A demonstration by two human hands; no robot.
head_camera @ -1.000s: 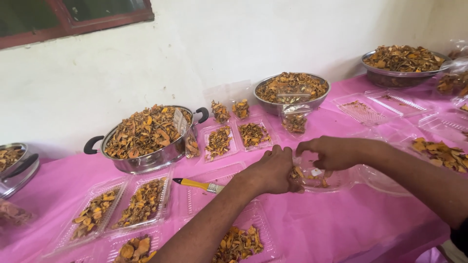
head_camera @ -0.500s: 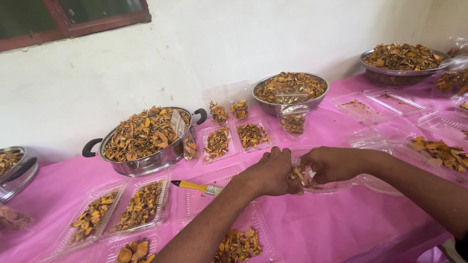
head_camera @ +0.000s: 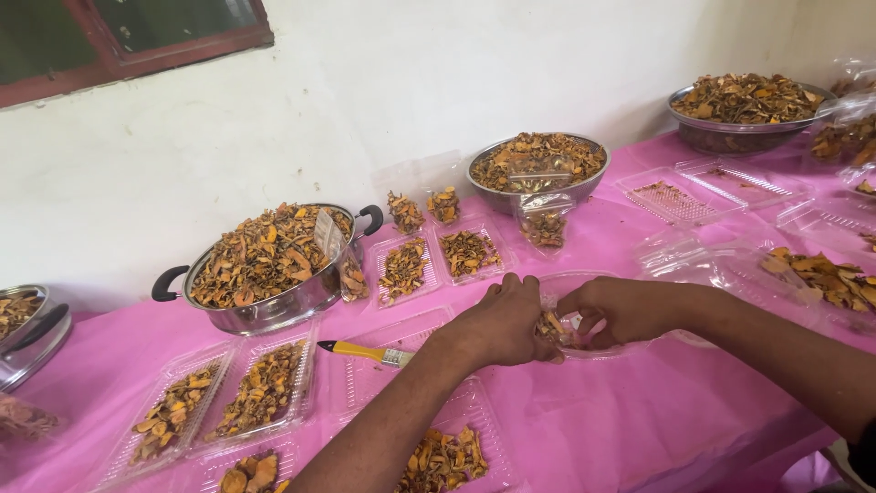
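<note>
Left hand (head_camera: 500,321) and right hand (head_camera: 613,310) meet knuckles-up, each grip pinching the clear packet of dried slices (head_camera: 558,321) above the pink counter (head_camera: 620,429)

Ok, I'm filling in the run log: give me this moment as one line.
left hand: on dried slices | right hand: on clear bag | dried slices: between hands | brush: lying left of the hands

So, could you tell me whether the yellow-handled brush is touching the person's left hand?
Apart. In the head view, the yellow-handled brush lies on the pink tablecloth, with a strip of cloth visible between its bristle end and the left hand.
</note>
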